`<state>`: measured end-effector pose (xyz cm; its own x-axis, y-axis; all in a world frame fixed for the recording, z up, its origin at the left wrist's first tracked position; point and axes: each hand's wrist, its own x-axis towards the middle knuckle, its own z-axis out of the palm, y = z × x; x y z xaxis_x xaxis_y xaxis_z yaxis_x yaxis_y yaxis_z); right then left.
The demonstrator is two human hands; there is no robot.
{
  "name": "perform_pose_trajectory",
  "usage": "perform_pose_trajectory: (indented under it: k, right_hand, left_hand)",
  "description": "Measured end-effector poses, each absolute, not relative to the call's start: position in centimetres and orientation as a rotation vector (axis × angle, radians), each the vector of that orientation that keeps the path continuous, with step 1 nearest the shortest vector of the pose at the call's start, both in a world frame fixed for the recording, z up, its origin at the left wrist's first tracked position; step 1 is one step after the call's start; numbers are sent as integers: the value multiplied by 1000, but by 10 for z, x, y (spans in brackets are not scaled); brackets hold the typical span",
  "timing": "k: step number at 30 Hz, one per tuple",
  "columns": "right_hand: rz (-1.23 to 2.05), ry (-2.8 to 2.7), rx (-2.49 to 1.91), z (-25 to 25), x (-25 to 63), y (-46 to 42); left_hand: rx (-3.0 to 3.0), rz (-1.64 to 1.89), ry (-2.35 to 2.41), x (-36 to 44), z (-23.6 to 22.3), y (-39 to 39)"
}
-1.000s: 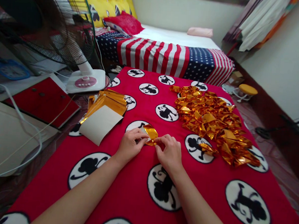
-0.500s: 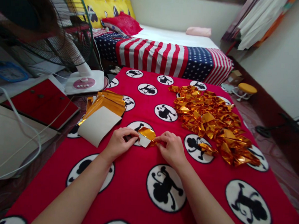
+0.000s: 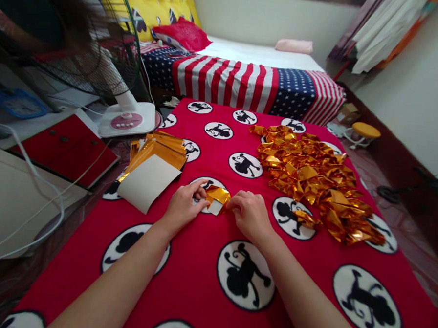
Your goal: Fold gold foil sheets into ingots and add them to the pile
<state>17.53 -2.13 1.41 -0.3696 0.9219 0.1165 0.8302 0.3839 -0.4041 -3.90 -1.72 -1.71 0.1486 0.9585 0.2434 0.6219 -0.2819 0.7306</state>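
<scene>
A small sheet of gold foil paper (image 3: 217,199), white on its back, lies partly folded on the red blanket (image 3: 199,261). My left hand (image 3: 183,206) pinches its left edge with closed fingers. My right hand (image 3: 250,214) pinches its right edge, fingers curled. A stack of flat gold sheets (image 3: 151,165), the top one white side up, lies to the left. A heap of folded gold pieces (image 3: 314,176) is spread out to the right of my hands.
A white standing fan (image 3: 124,117) and a red board (image 3: 64,146) are on the left, with a white cable (image 3: 38,174). A bed with a striped flag cover (image 3: 245,82) stands behind. A yellow-topped stool (image 3: 365,131) is at the right.
The foil piece has been turned and pressed lower onto the blanket, with a white flap now showing. Both hands shifted slightly but kept hold of it.
</scene>
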Motion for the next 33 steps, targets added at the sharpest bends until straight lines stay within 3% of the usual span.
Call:
perform_pose_trajectory:
  k: [7,20,33]
  right_hand:
    - [404,-2329,-1469,9,175,-26]
    - [232,-2261,-1286,-7,205,-18]
    - [362,-2171,-1082,-18,214,-22]
  left_hand:
    - [2263,1015,1406,-44,-24,-16]
    - [2488,671,1307,-16,-2,-38]
    - [2528,928,1337,-11,-19,-38]
